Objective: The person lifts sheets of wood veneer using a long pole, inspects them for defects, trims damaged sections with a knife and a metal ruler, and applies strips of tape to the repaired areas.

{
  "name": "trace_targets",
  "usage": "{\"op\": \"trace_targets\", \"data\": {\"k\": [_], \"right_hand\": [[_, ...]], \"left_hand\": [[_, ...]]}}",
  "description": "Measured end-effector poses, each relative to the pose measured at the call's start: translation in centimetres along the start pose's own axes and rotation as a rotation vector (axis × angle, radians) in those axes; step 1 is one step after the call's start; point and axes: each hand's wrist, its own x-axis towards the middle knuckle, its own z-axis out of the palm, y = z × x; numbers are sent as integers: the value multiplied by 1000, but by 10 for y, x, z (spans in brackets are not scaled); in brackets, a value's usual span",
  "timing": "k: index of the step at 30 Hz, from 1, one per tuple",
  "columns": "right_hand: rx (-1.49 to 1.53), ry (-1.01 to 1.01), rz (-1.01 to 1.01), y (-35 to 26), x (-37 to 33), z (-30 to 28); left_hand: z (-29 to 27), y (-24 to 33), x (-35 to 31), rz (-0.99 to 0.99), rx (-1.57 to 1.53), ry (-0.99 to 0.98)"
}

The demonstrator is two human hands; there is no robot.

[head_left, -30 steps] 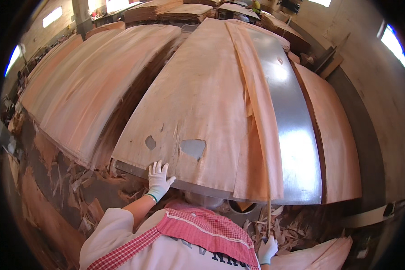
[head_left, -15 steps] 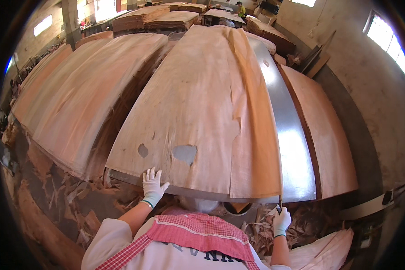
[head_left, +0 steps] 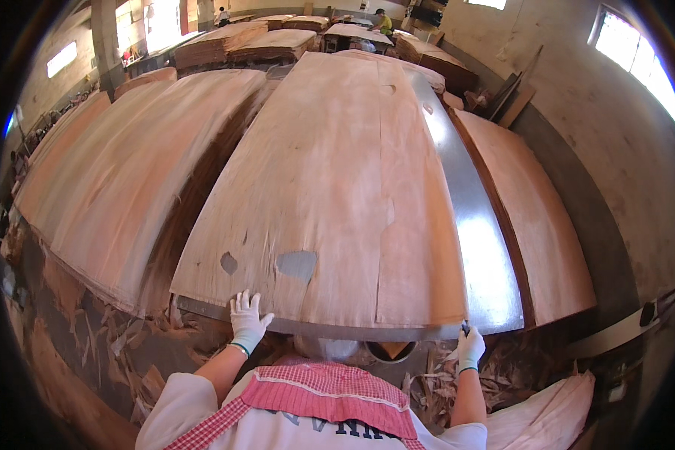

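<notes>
A large pale wood veneer sheet (head_left: 330, 172) lies across a shiny metal tabletop (head_left: 487, 255). Two holes near its close edge let grey show through, and a lengthwise split runs right of its middle. My left hand (head_left: 248, 321), in a white glove, is open, fingertips resting at the sheet's near left edge. At the near right corner, my gloved right hand (head_left: 469, 348) is closed round a small dark-handled knife (head_left: 466, 328). Its blade is hard to make out against the sheet and the table edge.
Veneer stacks stand left (head_left: 135, 187) and right (head_left: 529, 217) of the table, with more stacks (head_left: 274, 45) behind. Torn veneer scraps (head_left: 427, 382) litter the floor at my front. Far back, another person (head_left: 383, 22) stands beside a stack. A wall bounds the right side.
The raised orange fold along the sheet's right side has flattened out. My right hand has risen slightly to the table edge with the knife. My left hand stays at the sheet's near edge.
</notes>
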Motion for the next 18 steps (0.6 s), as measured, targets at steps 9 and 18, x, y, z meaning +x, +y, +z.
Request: {"op": "trace_targets", "data": {"k": [9,18], "right_hand": [[-29,34,43,39,-58,-21],[64,9,61,28,7,6]], "left_hand": [[6,-2,-2,-3,19,-17],[6,-1,0,0,14,-29]]}}
